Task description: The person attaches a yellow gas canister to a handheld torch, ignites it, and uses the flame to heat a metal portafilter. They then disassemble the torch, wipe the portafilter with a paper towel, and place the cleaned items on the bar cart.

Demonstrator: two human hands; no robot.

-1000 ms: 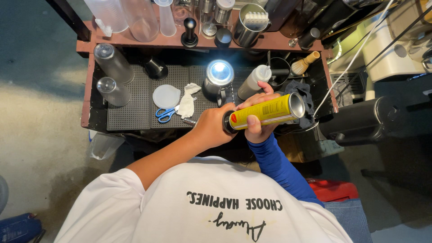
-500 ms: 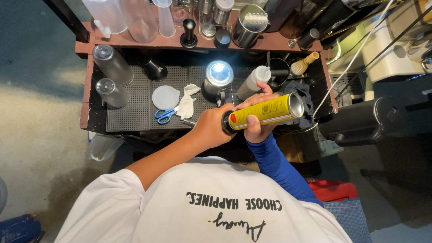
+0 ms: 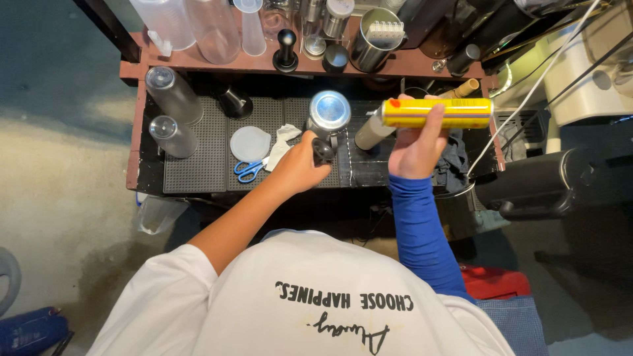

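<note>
My right hand [image 3: 414, 148] grips the yellow can [image 3: 436, 113] level; left hand [image 3: 300, 166] pinches its black cap [image 3: 322, 151]. Uncapped can could discharge over the steel cup [image 3: 328, 112] beside it.

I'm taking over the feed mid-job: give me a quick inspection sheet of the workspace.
Surface: dark perforated mat on a brown-edged counter.
Job's things: yellow spray can held sideways; small black cap.
Clutter: blue scissors, white lid, steel jug, two clear cups, crumpled tissue.
Hands: left hand grips the cap; right hand grips the can.
Cables: white cable at right.
Surroundings: shelf of containers behind; concrete floor at left.
</note>
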